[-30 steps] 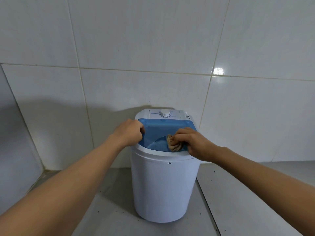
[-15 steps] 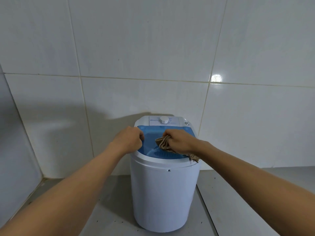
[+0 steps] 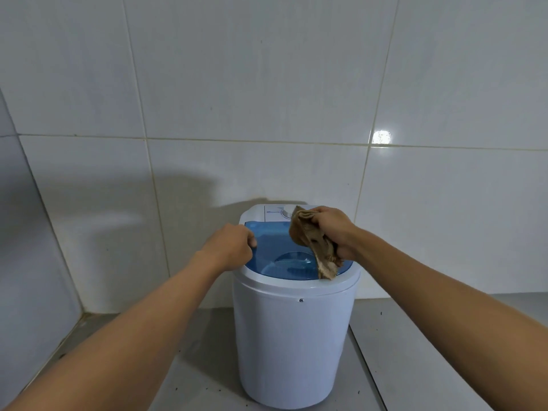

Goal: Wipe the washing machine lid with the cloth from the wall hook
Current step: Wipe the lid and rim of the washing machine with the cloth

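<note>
A small white washing machine stands on the floor against the tiled wall, with a translucent blue lid on top. My left hand is closed on the lid's left edge. My right hand grips a crumpled brown cloth and holds it raised over the right side of the lid. The cloth's loose end hangs down near the lid's front right rim. The white control panel with its dial is partly hidden behind the cloth.
White wall tiles rise right behind the machine, and a side wall closes the corner at the left. The grey floor carries dark specks. No wall hook is in view.
My right hand has moved from the lid's front toward the back and lifted the cloth off the lid, so it now dangles. My left hand has stayed on the lid's left edge.
</note>
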